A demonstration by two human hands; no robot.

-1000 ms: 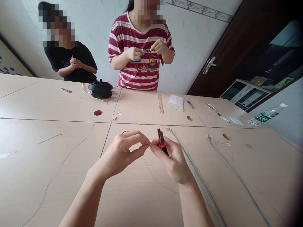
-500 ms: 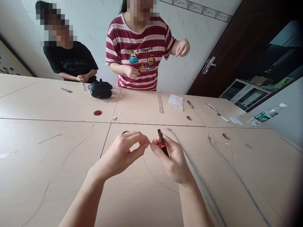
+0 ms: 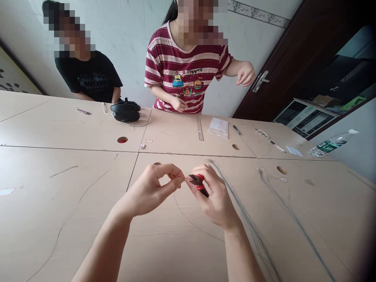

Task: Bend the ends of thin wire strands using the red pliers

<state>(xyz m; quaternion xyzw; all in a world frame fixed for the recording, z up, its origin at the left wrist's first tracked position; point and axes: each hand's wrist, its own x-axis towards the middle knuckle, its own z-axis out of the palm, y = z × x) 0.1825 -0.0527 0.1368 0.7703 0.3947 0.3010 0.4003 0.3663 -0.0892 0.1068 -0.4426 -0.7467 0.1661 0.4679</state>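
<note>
My right hand (image 3: 216, 196) is wrapped round a small pair of pliers (image 3: 199, 181) with red and black handles. The dark jaws point left, close to the fingertips of my left hand (image 3: 160, 188). That hand pinches the end of a thin cord (image 3: 188, 217), which hangs in a curve down to the table and runs right beneath my right forearm. A tiny gold-coloured bit shows at the pinch, too small to make out. Just right of my right hand lies a bundle of thin grey-blue cords (image 3: 239, 199) with metal ends at the top.
A second cord bundle (image 3: 293, 215) lies further right. Across the table are a black headset-like device (image 3: 125, 111), a ruler (image 3: 200, 129), a plastic bag (image 3: 219, 128), pens and a water bottle (image 3: 333, 143). Two people are at the far side, one in a striped shirt (image 3: 188, 74).
The pliers have turned in my right hand: their jaws pointed up and now point left at my left fingertips. The person in the striped shirt has shifted right.
</note>
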